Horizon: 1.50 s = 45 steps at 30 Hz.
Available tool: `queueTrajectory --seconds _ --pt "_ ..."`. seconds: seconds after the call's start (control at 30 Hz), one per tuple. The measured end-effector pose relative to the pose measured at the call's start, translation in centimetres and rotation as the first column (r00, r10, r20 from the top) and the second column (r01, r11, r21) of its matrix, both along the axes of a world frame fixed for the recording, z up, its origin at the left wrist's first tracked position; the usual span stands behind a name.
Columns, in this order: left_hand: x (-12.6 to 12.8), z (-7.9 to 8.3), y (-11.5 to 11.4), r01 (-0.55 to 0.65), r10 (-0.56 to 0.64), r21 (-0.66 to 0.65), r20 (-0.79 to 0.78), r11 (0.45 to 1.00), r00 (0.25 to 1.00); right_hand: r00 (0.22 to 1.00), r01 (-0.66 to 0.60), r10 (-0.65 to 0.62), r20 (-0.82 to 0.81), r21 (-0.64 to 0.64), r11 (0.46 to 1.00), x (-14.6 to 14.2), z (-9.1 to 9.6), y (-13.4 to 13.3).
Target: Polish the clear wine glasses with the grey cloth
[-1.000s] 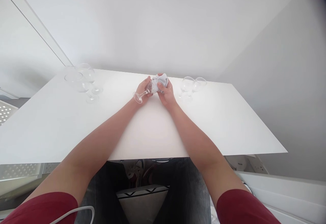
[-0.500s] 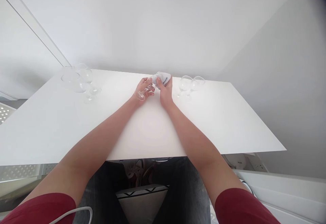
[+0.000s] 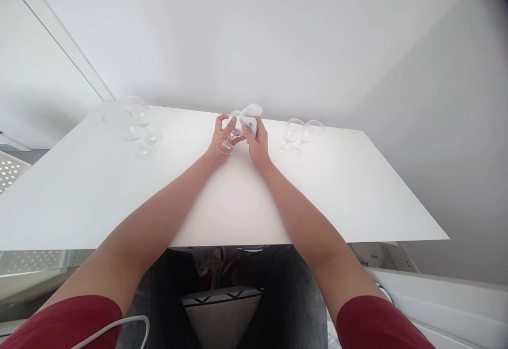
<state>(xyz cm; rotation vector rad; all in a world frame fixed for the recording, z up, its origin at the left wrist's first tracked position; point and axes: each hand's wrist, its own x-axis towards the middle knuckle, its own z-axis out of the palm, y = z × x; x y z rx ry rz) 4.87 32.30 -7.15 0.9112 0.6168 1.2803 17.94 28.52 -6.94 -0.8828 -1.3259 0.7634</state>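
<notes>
My left hand [image 3: 223, 136] is closed round the bowl of a clear wine glass [image 3: 225, 147], whose foot points down toward me. Its stem tilts slightly, and the bowl is partly hidden by my fingers. In my right hand [image 3: 257, 140] is a crumpled white cloth [image 3: 250, 119], pinched between thumb and fingers and pressed against the right side of the glass bowl. Both hands are close together near the table's far edge.
On the white table [image 3: 238, 201], two larger stemmed glasses [image 3: 123, 125] stand at the far left. Two smaller wine glasses [image 3: 294, 131] stand right of my hands. A wall [image 3: 254, 37] rises behind the table. A white cable [image 3: 119, 323] hangs near my left sleeve.
The wine glass in my left hand has turned more upright. My right hand has shifted the cloth slightly left against the bowl, and the cloth now sticks up higher.
</notes>
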Motion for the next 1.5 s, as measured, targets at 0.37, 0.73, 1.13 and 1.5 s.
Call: queueTrajectory --seconds 0.37,0.73,1.13,1.5 --pt "-0.5 0.0 0.0 0.134 -0.134 -0.055 0.001 0.989 0.991 0.952 0.301 -0.305 0.027 0.103 0.948 1.0 -1.1 1.4" --pt "0.1 0.1 -0.5 0.195 -0.194 -0.066 0.011 0.979 0.981 0.903 0.130 -0.230 0.364 0.278 0.952 0.8 -1.6 1.9" --pt "0.1 1.1 -0.8 0.228 -0.226 -0.152 0.026 0.962 0.974 0.858 0.186 -0.308 0.411 0.310 0.932 0.5 -2.3 2.2" --pt "-0.1 1.0 -1.0 0.366 -0.376 -0.251 0.007 0.896 0.927 0.916 0.345 -0.359 0.177 0.107 0.933 1.0 -1.0 1.4"
